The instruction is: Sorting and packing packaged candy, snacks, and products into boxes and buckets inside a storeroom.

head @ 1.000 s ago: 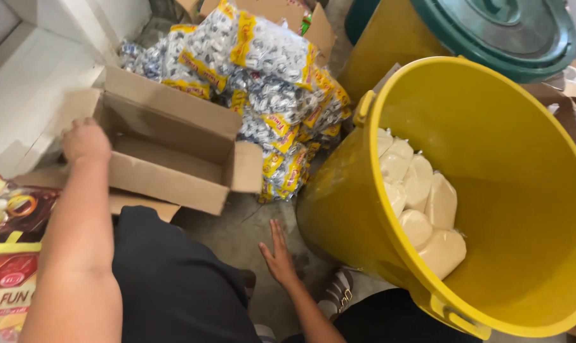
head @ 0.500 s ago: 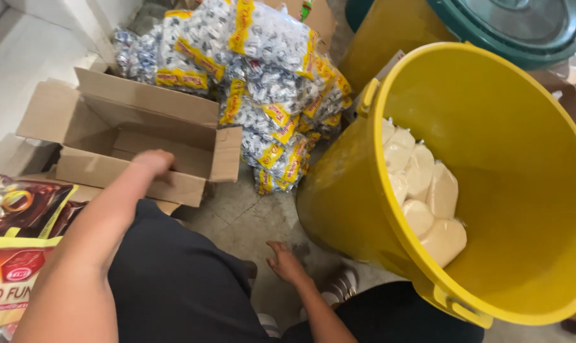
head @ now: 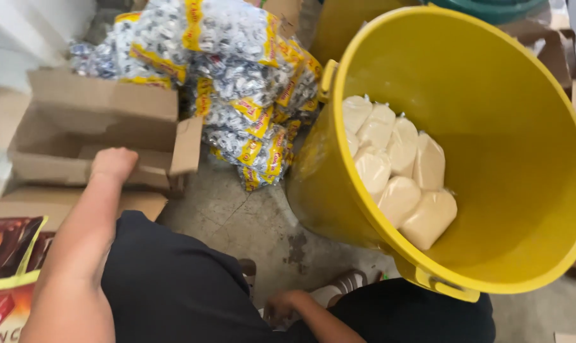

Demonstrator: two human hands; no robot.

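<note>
Left hand: knuckles up, fingers curled over near edge of open box, grip unclear. Box lies just ahead, long axis left-right. Right hand: low by shoe, closure hidden. Beyond: candy bags, bucket.

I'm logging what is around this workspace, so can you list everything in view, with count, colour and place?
Bucket: one, yellow, tilted, right of centre.
Pale bags: about eight, cream-white, piled inside the bucket.
Candy packs: a heap, exact count unclear, clear with yellow bands, top centre, beside the bucket.
Cardboard box: one, brown, open, on the left.
Printed carton: one, brown, red and yellow, bottom left corner.
Second bin: one, yellow with a green lid, behind the bucket, mostly out of frame.
Floor: grey concrete, stained, centre.
Shoe: one, pale, bottom centre.
Left hand: at the front wall of the cardboard box.
Right hand: low, near the shoe.
</note>
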